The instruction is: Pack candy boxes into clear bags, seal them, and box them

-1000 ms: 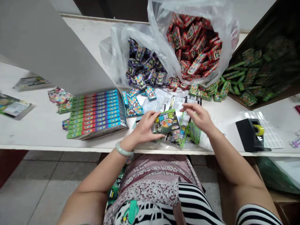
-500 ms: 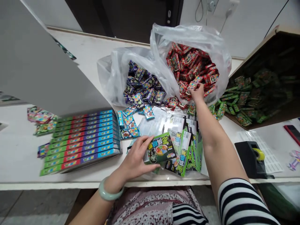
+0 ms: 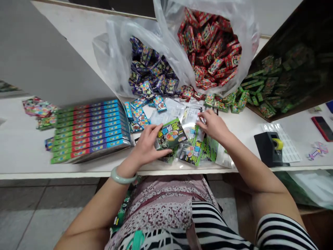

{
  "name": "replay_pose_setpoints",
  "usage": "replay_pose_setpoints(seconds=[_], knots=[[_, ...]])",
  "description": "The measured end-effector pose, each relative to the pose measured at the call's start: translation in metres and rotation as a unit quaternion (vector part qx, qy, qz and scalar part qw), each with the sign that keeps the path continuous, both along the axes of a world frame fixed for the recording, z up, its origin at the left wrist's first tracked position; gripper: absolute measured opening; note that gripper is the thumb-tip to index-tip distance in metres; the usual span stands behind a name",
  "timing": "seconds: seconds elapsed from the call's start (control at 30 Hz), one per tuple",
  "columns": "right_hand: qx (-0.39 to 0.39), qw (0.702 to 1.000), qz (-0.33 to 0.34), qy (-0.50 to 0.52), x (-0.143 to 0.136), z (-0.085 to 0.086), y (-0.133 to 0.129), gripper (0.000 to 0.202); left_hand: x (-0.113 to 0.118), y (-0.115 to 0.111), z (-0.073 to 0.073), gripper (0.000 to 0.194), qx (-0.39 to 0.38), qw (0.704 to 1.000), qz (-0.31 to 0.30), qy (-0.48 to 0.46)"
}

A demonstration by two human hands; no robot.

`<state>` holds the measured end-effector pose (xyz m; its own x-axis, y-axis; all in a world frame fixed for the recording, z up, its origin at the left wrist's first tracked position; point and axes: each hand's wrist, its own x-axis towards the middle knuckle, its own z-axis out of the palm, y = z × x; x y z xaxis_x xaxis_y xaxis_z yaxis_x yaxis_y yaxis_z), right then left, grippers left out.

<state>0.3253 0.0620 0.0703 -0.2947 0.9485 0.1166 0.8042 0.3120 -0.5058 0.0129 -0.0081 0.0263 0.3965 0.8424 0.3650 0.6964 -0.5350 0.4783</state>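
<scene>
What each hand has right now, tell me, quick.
Left hand: holding a green-and-black printed packet.
Right hand: closed on a small red box, mostly hidden by the fingers.

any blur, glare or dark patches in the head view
Head view: slight blur on the bare right hand and the small red box at its fingertips; whitish glare on the clear plastic sleeves; deep shadow inside the large dark open box

1 red-edged phone [image 3: 322, 128] lay at right on the table [image 3: 20, 149], 1 pink-and-purple trinket [image 3: 317, 151] near it; 1 black tape dispenser [image 3: 265, 150] stood left of both.
</scene>
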Motion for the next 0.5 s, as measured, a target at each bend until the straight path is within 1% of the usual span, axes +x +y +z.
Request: replay_pose_setpoints(seconds=[0.07,0.13,0.17,0.23,0.3,0.37,0.43,0.5], knots=[[-0.04,0.998,0.03,0.036,0.003,0.003,-0.005,0.031,0.001,0.0,0.0,0.096,0.003,1.0,0.006,0.008],[-0.035,0.997,0.043,0.062,0.014,0.004,-0.001,0.039,-0.001,-0.002,0.002,0.095,0.0,1.0,0.006,0.007],[-0.03,0.996,0.059,0.056,0.02,0.003,0.001,0.046,-0.002,-0.004,0.002,0.095,-0.004,1.0,0.002,0.003],[-0.044,0.991,0.126,0.021,0.027,-0.002,0.004,0.067,-0.005,-0.006,0.003,0.095,-0.019,1.0,-0.006,-0.007],[-0.072,0.977,0.199,-0.004,0.023,-0.009,0.002,0.082,-0.007,-0.008,0.003,0.095,-0.038,0.999,-0.002,-0.023],[-0.078,0.969,0.235,-0.011,0.008,-0.015,-0.005,0.082,-0.009,-0.009,0.003,0.095,-0.051,0.998,0.013,-0.047],[-0.072,0.97,0.231,-0.011,-0.013,-0.021,-0.013,0.074,-0.012,-0.01,0.001,0.094,-0.058,0.995,0.032,-0.08],[-0.063,0.975,0.214,-0.014,-0.032,-0.026,-0.019,0.06,-0.016,-0.011,-0.001,0.094,-0.064,0.99,0.056,-0.116]])
